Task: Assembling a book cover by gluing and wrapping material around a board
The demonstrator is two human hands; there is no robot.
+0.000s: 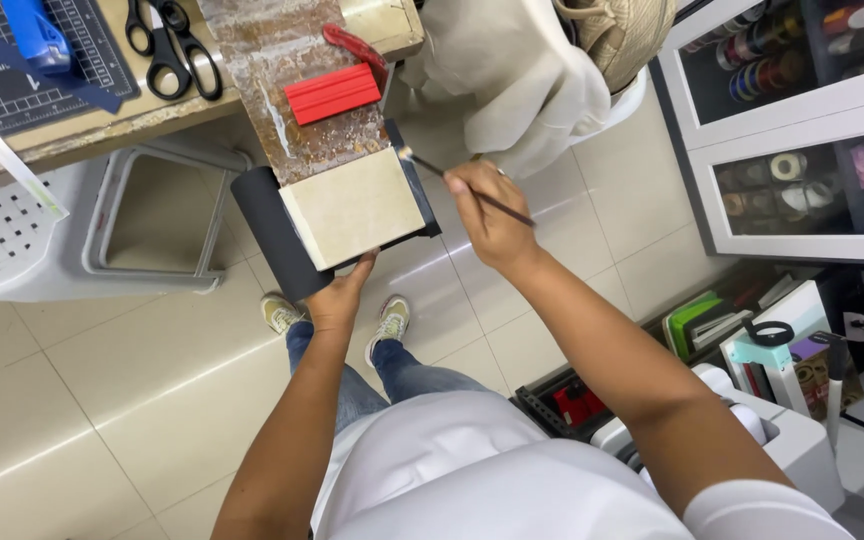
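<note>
Head view, centre frame: the right hand (489, 215) pinches a thin brush (464, 186) — its tip at the beige board's (354, 206) upper right corner. The left hand (340, 292) grips that board's lower edge over black paper (270, 232); red scraper (332, 93) above.

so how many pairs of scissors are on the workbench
1. The black-handled scissors lie at the top of the workbench, between the cutting mat and the red block. Others may lie outside the frame.
</note>
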